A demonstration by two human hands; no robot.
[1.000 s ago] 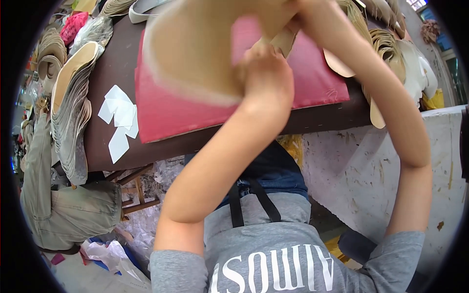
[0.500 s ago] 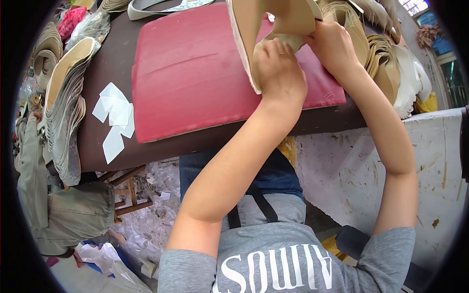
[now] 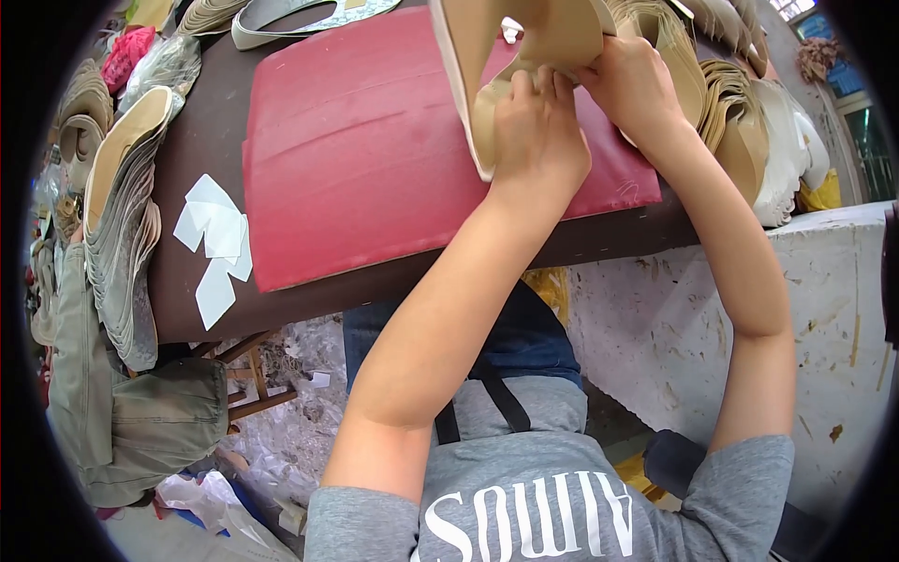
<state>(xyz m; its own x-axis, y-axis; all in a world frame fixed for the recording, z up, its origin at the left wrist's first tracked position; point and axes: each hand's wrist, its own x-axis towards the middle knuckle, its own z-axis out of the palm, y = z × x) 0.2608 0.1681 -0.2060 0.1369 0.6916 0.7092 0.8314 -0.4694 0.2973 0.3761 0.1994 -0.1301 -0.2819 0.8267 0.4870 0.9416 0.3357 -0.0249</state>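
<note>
A tan, leather-like shoe upper [image 3: 567, 33] with a pale edge stands curved over the red pad, partly cut off by the top of the view. My left hand [image 3: 541, 126] is closed with its fingers bent against the inside of its lower part. My right hand [image 3: 635, 82] pinches the upper's right edge; its fingertips are partly hidden behind the material. Both hands are close together above the right part of the red pad [image 3: 375, 159], which lies on a dark brown table [image 3: 192, 281].
White paper pieces [image 3: 213, 225] lie left of the pad. Stacks of curved pieces [image 3: 126, 215] rise at the table's left, and tan stacks [image 3: 735, 131] stand at the right. A white block [image 3: 740, 309] flanks my right arm. A person in olive clothing [image 3: 159, 421] sits at the left.
My left hand has turned slightly, its fingers more upright against the shoe upper. The right hand keeps its pinch. The whole view has shifted a little.
</note>
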